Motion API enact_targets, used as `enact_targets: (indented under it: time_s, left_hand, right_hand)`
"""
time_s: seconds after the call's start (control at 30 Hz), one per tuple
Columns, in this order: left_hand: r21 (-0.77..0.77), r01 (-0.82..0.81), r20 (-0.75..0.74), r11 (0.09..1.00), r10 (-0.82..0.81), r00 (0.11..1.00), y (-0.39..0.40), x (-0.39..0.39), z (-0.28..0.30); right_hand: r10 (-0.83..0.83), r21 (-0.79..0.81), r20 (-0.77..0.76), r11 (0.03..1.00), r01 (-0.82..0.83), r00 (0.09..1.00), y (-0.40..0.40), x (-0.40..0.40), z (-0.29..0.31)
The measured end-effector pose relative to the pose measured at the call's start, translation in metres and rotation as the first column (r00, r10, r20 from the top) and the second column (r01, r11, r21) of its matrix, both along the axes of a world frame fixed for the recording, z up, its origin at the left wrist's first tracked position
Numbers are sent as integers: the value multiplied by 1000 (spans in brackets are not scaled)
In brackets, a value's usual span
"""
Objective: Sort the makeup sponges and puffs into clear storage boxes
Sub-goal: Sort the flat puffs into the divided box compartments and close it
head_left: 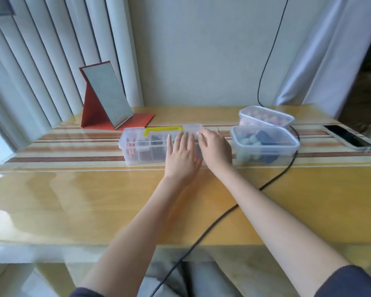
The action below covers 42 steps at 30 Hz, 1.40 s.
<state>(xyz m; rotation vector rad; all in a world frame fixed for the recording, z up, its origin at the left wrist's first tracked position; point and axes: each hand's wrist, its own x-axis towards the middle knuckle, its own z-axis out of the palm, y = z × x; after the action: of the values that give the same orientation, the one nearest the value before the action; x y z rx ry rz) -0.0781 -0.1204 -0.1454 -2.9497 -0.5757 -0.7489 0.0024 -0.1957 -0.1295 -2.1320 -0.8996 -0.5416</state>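
The long clear box point(146, 144) with the yellow handle point(163, 130) sits across the middle of the striped table point(94, 200), and both your hands are on its right half. Your left hand point(181, 156) lies flat on the lid with the fingers straight, holding nothing. Your right hand point(214, 146) is at the right end with the fingers bent down over the far edge, but I cannot tell if it grips the lid or just rests there. It looks like you are closing or opening the lid, so press down evenly and keep the box from sliding. Inside its little sections you can see reddish and dark pieces, too blurry to name. Just beside it on the right, a tub point(265, 144) holds pale green sponges and something dark blue. Behind that, a lidded tub point(266, 116) holds pinkish round puffs.
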Motion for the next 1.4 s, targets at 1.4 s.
enact_targets:
  time_s: [1.4]
  left_hand:
    - [-828,287,373,482,90,924,-30,96,2]
  right_hand:
    - [-197,576,-631,528,624,750,-71,189,-13]
